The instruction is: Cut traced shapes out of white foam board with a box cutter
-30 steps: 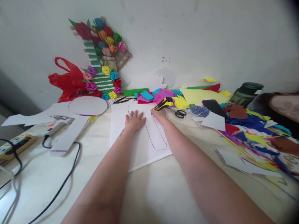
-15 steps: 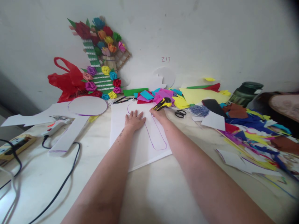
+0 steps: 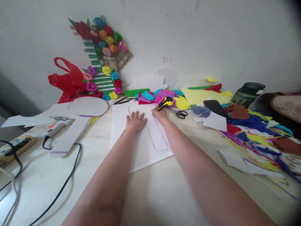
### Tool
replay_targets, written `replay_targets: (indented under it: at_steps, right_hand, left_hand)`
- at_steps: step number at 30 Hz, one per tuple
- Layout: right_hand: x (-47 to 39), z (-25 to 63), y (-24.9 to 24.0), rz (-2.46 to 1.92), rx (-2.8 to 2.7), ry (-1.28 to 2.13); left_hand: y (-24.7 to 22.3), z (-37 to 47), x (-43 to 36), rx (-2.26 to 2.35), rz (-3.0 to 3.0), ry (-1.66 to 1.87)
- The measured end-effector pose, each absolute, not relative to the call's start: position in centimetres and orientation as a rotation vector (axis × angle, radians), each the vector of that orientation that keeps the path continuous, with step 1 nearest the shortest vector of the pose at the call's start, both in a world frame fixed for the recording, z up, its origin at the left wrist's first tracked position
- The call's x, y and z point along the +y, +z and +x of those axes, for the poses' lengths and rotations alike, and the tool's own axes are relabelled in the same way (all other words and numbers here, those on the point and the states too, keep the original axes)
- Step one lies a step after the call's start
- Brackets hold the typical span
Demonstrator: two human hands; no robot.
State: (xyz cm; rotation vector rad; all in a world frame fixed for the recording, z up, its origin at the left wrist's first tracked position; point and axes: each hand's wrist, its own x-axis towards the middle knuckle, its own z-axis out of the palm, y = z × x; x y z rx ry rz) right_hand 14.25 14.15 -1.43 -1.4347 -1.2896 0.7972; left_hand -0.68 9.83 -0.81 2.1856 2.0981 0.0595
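Observation:
A white board [image 3: 143,153] with a purple outline lies on the table in front of me. My left hand [image 3: 135,121] rests flat on its upper part with the fingers spread, left of the outline. To the right, my right hand [image 3: 160,115] is closed round a yellow and black utility knife [image 3: 165,103], its handle slanting up to the right. The knife's tip is hidden at my fingers, near the upper part of the outline.
Black scissors [image 3: 182,114] lie right of my right hand. Coloured paper [image 3: 164,95] is behind the board, with more scraps [image 3: 256,131] at right. White cut-outs [image 3: 88,106], a glue gun [image 3: 56,127] and a power strip [image 3: 17,146] are at left.
The knife and my right hand have shifted very slightly, with the handle a little more upright. My left hand stays in place.

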Motion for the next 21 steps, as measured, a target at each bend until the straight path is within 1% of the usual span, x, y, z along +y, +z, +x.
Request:
replay_targets:
  at_steps: [21]
  right_hand:
    - [13.46, 14.30, -0.84, -1.473, -1.336, 0.812]
  left_hand:
    - [-0.85, -0.59, 9.73, 2.096, 2.192, 0.060]
